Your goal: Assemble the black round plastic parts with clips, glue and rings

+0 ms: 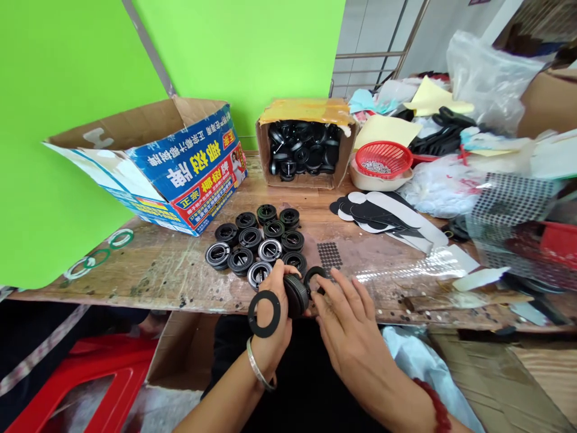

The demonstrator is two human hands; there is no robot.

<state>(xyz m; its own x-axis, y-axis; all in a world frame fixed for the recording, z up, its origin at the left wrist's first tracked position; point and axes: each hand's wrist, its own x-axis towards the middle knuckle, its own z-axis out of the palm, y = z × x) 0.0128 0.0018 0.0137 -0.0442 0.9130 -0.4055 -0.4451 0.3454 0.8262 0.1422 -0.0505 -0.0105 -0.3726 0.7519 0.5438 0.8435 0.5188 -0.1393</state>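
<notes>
My left hand (273,322) is closed around a round black plastic part (296,294) at the table's front edge. A flat black ring (264,313) lies against the back of that hand. My right hand (349,328) pinches a thin black ring (314,278) right beside the part, fingers partly stretched. Just beyond my hands, several black round parts (259,245) stand grouped on the wooden table (171,270).
A small cardboard box (306,144) full of black parts stands at the back. A large open carton (180,162) lies on its side at the left. Black and white strips (387,213), a red basket (383,159), plastic bags and clutter fill the right. A red stool (103,379) is below.
</notes>
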